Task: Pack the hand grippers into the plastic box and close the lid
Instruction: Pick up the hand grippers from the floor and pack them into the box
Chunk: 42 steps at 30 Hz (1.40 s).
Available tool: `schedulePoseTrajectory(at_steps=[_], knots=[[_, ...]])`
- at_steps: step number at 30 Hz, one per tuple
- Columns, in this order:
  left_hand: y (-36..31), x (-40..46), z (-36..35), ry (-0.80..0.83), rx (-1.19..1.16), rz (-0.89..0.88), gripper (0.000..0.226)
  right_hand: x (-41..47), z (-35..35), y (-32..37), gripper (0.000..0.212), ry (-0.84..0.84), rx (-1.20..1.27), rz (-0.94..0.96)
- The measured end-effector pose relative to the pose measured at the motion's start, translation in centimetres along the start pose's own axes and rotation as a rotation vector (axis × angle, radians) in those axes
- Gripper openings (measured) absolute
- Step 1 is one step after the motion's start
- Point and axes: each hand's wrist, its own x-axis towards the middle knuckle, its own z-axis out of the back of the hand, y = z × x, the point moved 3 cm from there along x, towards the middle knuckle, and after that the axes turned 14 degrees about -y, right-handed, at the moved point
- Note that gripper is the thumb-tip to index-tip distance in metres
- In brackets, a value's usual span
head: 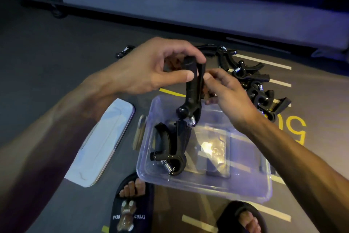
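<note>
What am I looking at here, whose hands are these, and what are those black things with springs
This is one picture from a camera worn on a person's head, looking down at their own hands; there is no machine. The left hand and right hand together hold a black hand gripper, an exercise tool, above a clear plastic box on the floor. One packed gripper already lies in the box. More grippers wait in a pile beyond it. The box's lid lies to the left, off the box.
</note>
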Motion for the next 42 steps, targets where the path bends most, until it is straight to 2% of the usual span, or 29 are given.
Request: schedulePoseTrajectory(at_steps=[4,8,11,15,17,21,25,28,32,39,42], knots=[[0.5,-1.0,-0.4,0.082,-0.165,0.092,0.035,-1.1,1.3,-0.1,0.017,0.084,0.093,-0.023],[1.2,-1.9,-0.9,0.124,-0.235,0.157,0.039,-1.6,1.8,-0.2,0.038,0.130,0.182,-0.056],[1.7,-2.3,-1.2,0.093,-0.302,0.218,0.039,-1.7,1.7,0.2,0.050,0.195,0.306,-0.124],[2.7,-2.7,-1.9,0.057,-0.408,0.339,0.041,-2.0,1.9,0.9,0.050,0.191,0.219,-0.044],[3.3,-2.9,-2.1,0.061,-0.413,0.372,0.041,-2.0,1.9,1.0,0.042,0.149,0.161,-0.019],[5.0,-3.2,-2.5,0.067,-0.248,0.393,0.032,-2.1,1.6,0.1,0.023,0.169,0.081,-0.068],[8.9,-3.9,-3.3,-0.191,0.036,0.326,0.025,-2.6,0.8,-2.4,0.017,0.222,-0.077,-0.153],[11.0,-4.4,-4.6,-0.220,0.218,0.264,0.033,-3.3,-0.5,-5.2,0.014,0.260,-0.207,-0.167],[12.5,-5.3,-6.5,-0.155,0.292,0.247,0.034,-3.7,-2.3,-7.5,0.015,0.326,-0.292,-0.140],[13.6,-5.8,-6.8,-0.189,0.243,0.276,0.028,-3.6,-3.6,-8.4,0.009,0.339,-0.358,-0.088],[13.6,-5.8,-6.9,-0.184,0.242,0.276,0.028,-3.8,-3.6,-8.2,0.023,0.354,-0.628,0.125]])
